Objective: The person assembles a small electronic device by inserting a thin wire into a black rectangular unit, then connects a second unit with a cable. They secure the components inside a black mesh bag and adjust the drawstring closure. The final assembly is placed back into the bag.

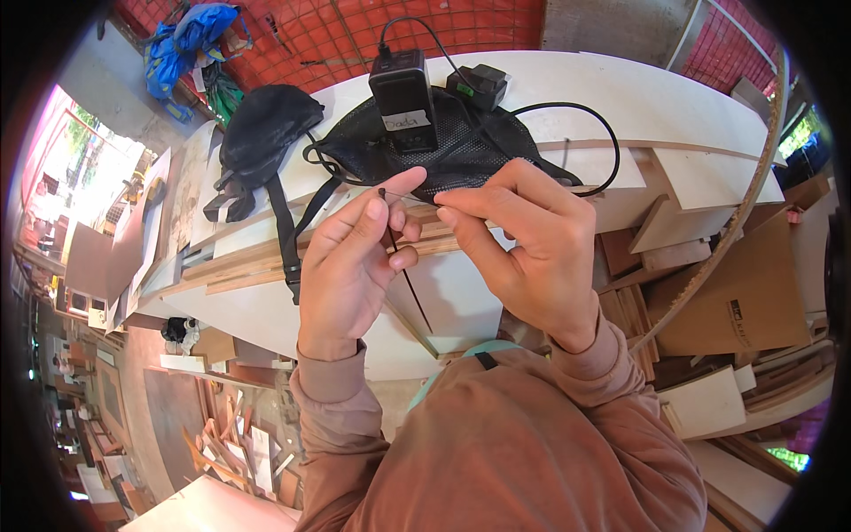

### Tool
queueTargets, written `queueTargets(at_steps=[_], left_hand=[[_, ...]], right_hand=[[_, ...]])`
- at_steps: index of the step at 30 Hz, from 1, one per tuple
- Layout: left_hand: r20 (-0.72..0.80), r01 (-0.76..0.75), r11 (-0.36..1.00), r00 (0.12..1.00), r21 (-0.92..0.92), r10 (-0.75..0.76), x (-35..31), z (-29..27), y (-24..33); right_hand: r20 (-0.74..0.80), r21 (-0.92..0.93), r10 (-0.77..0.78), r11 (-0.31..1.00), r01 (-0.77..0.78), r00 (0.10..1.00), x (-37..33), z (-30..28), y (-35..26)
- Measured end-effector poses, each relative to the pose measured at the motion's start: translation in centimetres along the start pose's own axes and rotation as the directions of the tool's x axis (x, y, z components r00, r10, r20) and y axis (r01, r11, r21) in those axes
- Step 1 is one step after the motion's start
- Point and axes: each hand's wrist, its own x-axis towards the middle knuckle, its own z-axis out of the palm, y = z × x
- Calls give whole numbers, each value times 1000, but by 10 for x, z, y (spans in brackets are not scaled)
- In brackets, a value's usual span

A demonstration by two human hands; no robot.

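Both hands are raised over the near edge of the white board. My left hand pinches a thin dark cord between thumb and index finger, its other fingers loosely curled. There is a small dark knot or knob at those fingertips, and a straight length hangs below. My right hand has thumb and index finger closed on a fine strand stretching across from the left fingertips. Whether that strand is the same cord is hard to tell. Just beyond the hands lies a black mesh bag with a black power bank on it.
A black charger block and looping cable lie beside the power bank. Left of them rests a black waist bag with straps. Wood offcuts are heaped at lower left; a cardboard box stands right.
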Motion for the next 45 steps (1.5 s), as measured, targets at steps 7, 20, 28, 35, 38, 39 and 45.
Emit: queueTargets(at_steps=[7, 20, 28, 35, 38, 39, 45], left_hand=[[-75, -86, 996, 993, 24, 87, 6, -1, -7], [-212, -114, 981, 966, 160, 147, 5, 8, -8], [-214, -163, 959, 953, 231, 213, 5, 8, -12], [-227, -213, 942, 934, 259, 274, 8, 9, -15], [-218, -234, 939, 932, 251, 290, 8, 7, -19], [-216, -234, 935, 931, 267, 294, 8, 8, -19], [-222, -253, 916, 918, 313, 329, 8, 14, -21]], right_hand=[[-30, 4, -69, 998, 69, 997, 4, 3, 11], [-26, -5, -49, 999, 49, 998, 7, 5, 13], [-40, 8, -41, 999, 41, 998, 6, 8, 15], [-37, 14, -13, 1000, 14, 999, 5, 6, 12], [-47, 12, -16, 1000, 16, 999, 4, 7, 16], [-51, 14, -19, 1000, 20, 999, 3, 8, 16], [-71, 18, -8, 1000, 9, 997, 3, 7, 12]])
